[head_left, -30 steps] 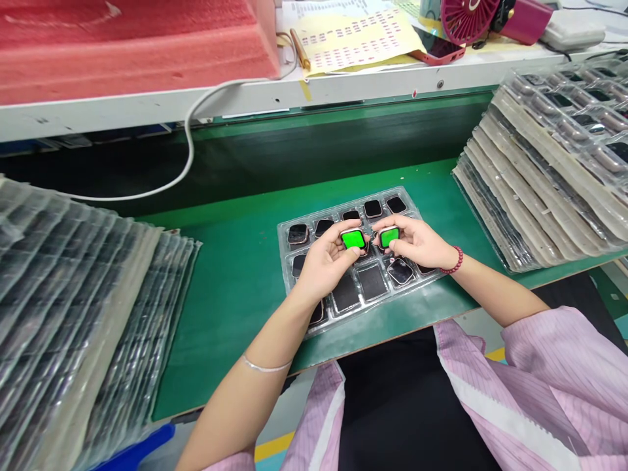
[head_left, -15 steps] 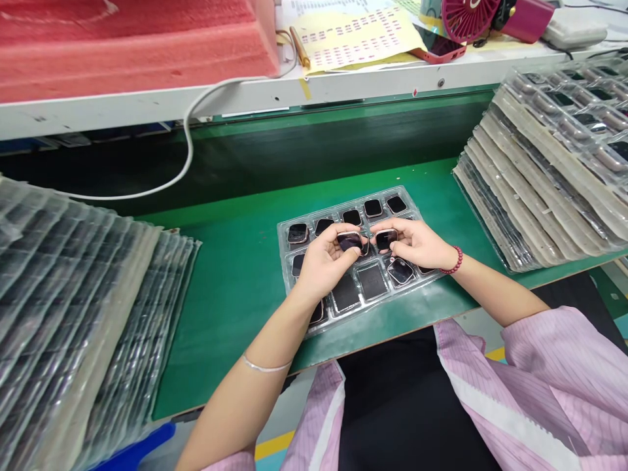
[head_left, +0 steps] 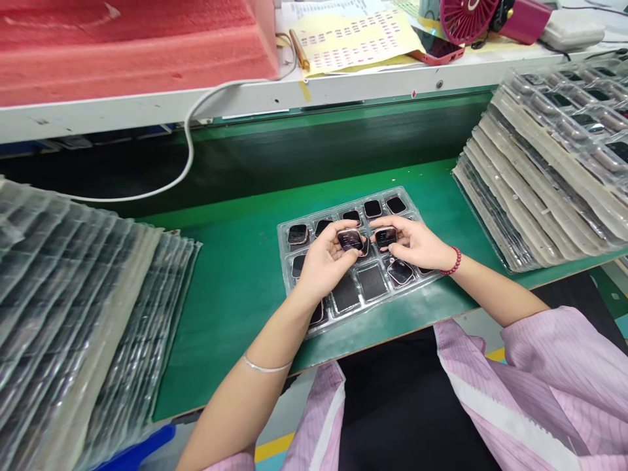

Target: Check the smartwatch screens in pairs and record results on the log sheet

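Both hands are over a clear plastic tray (head_left: 353, 314) with square compartments on the green table. My left hand (head_left: 326, 261) is closed round a square dark-screened watch (head_left: 350, 240), its thumb at the lower edge. Between the fingers and thumb of my right hand (head_left: 417, 242) is a second watch (head_left: 385, 237), level with the first and a little apart from it. Small light marks show on both screens. More watches sit in the tray, among them a tilted one (head_left: 400, 271) below my right hand. Two front compartments show only dark bottoms.
Stacked plastic trays stand at the left (head_left: 73, 314) and at the right (head_left: 534, 190), the right stack topped with watches. Behind, a white shelf (head_left: 363, 82) bears red foam (head_left: 137, 52), papers, a phone (head_left: 436, 46) and a fan (head_left: 468, 19). A white cable (head_left: 189, 144) hangs down.
Both watches are tipped slightly differently in my hands, and light marks now show more clearly on their screens. My left thumb has shifted slightly off the watch face towards its edge.
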The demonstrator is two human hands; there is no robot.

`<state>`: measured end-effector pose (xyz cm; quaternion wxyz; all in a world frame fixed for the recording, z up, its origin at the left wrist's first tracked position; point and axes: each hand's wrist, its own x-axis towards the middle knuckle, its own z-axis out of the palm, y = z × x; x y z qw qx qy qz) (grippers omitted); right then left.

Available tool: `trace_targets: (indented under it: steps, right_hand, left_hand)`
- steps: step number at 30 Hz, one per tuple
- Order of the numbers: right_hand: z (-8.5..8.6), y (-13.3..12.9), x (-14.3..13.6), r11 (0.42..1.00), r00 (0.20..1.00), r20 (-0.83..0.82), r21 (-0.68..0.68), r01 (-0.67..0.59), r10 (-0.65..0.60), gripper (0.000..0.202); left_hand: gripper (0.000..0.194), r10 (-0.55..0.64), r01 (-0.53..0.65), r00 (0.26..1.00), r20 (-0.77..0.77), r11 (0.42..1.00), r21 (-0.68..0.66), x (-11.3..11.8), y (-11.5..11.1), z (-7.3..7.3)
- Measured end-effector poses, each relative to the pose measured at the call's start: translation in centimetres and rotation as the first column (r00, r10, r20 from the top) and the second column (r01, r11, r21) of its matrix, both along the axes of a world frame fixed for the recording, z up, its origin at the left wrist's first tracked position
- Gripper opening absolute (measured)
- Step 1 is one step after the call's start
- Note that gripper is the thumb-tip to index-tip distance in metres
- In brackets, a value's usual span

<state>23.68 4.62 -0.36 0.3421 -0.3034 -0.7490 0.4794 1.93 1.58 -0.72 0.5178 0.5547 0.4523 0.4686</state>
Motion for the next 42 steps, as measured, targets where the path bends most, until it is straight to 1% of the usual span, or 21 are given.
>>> trace_targets:
  steps: [3, 6, 9, 11, 12, 14, 16, 18, 20, 23, 25, 26, 27, 28, 29, 30, 31, 33, 36, 39, 42]
  right_hand:
    - [-0.2, 0.2, 0.0, 0.997, 0.998, -0.060, -0.081, -0.004, -0.001, 0.062]
    - [-0.3, 0.5, 0.1, 0.982, 0.991, -0.134, -0.186, -0.017, -0.008, 0.065]
    - [-0.1, 0.7, 0.2, 0.937, 0.970, -0.244, -0.344, -0.067, -0.020, 0.064]
    - [0.3, 0.9, 0.3, 0.873, 0.948, -0.313, -0.477, -0.104, -0.058, 0.057]
    - [0.6, 1.0, 0.4, 0.826, 0.936, -0.341, -0.550, -0.125, -0.085, 0.050]
    - [1.1, 1.4, 0.7, 0.704, 0.912, -0.387, -0.686, -0.184, -0.138, 0.039]
    - [1.5, 1.8, 1.0, 0.572, 0.889, -0.424, -0.778, -0.258, -0.176, 0.057]
    - [1.5, 2.2, 1.3, 0.481, 0.866, -0.456, -0.817, -0.317, -0.204, 0.074]
    - [1.3, 2.5, 1.5, 0.438, 0.847, -0.484, -0.825, -0.357, -0.221, 0.079]
    - [1.1, 2.7, 1.7, 0.417, 0.835, -0.504, -0.823, -0.387, -0.221, 0.078]
    - [1.0, 2.7, 1.7, 0.430, 0.840, -0.503, -0.817, -0.385, -0.204, 0.072]
    - [0.9, 2.6, 1.7, 0.451, 0.846, -0.499, -0.809, -0.377, -0.189, 0.065]
    - [0.9, 2.5, 1.6, 0.485, 0.853, -0.494, -0.796, -0.363, -0.171, 0.052]
    - [0.9, 2.3, 1.5, 0.532, 0.860, -0.486, -0.775, -0.343, -0.153, 0.037]
    - [0.8, 2.1, 1.4, 0.589, 0.870, -0.474, -0.745, -0.314, -0.137, 0.026]
    - [0.7, 1.9, 1.2, 0.650, 0.881, -0.456, -0.708, -0.276, -0.122, 0.028]
    - [0.6, 1.6, 1.0, 0.711, 0.896, -0.432, -0.664, -0.233, -0.109, 0.038]
    - [0.5, 1.2, 0.5, 0.819, 0.928, -0.362, -0.556, -0.140, -0.087, 0.051]
    - [0.2, 0.5, -0.2, 0.934, 0.967, -0.244, -0.356, -0.022, -0.070, 0.044]
    - [0.2, 0.1, -0.5, 0.983, 0.982, -0.169, -0.178, 0.047, -0.077, 0.031]
    - [0.2, 0.0, -0.5, 0.993, 0.991, -0.115, -0.098, 0.062, -0.073, 0.031]
  left_hand:
    - [0.059, -0.009, 0.009, 0.999, 0.050, 1.000, -0.005, 0.0, 0.1, -0.1]
    - [0.060, -0.017, 0.022, 0.992, 0.122, 0.999, -0.037, -0.1, 0.2, 0.0]
    - [0.063, -0.034, 0.059, 0.971, 0.237, 0.993, -0.099, -0.3, 0.4, 0.4]
    - [0.061, -0.028, 0.089, 0.944, 0.330, 0.981, -0.171, -0.6, 0.6, 0.8]
    - [0.058, -0.018, 0.107, 0.926, 0.378, 0.971, -0.215, -0.8, 0.7, 1.0]
    - [0.053, 0.011, 0.149, 0.886, 0.463, 0.940, -0.306, -1.1, 0.9, 1.5]
    - [0.058, 0.047, 0.188, 0.851, 0.523, 0.903, -0.387, -1.3, 1.1, 1.9]
    - [0.066, 0.098, 0.195, 0.828, 0.552, 0.873, -0.447, -1.4, 1.2, 2.2]
    - [0.072, 0.140, 0.185, 0.815, 0.562, 0.856, -0.482, -1.5, 1.3, 2.3]
    - [0.071, 0.152, 0.180, 0.808, 0.569, 0.856, -0.484, -1.7, 1.5, 2.2]
    - [0.061, 0.125, 0.180, 0.814, 0.568, 0.875, -0.450, -1.8, 1.5, 1.9]
    - [0.053, 0.105, 0.175, 0.824, 0.557, 0.888, -0.425, -1.7, 1.5, 1.7]
    - [0.047, 0.081, 0.168, 0.840, 0.536, 0.902, -0.398, -1.7, 1.5, 1.4]
    - [0.047, 0.055, 0.156, 0.862, 0.503, 0.917, -0.368, -1.6, 1.4, 1.2]
    - [0.053, 0.031, 0.142, 0.888, 0.459, 0.930, -0.338, -1.4, 1.3, 1.0]
    - [0.061, 0.008, 0.128, 0.913, 0.407, 0.944, -0.305, -1.2, 1.1, 0.8]
    - [0.067, -0.012, 0.115, 0.936, 0.352, 0.956, -0.271, -0.9, 0.9, 0.6]
    - [0.067, -0.047, 0.098, 0.968, 0.245, 0.975, -0.200, -0.5, 0.5, 0.3]
    - [0.056, -0.081, 0.096, 0.988, 0.128, 0.989, -0.111, 0.0, 0.1, 0.2]
    - [0.049, -0.091, 0.096, 0.993, 0.079, 0.993, -0.070, 0.1, -0.1, 0.4]
    - [0.048, -0.083, 0.087, 0.995, 0.053, 0.994, -0.070, 0.1, -0.2, 0.6]
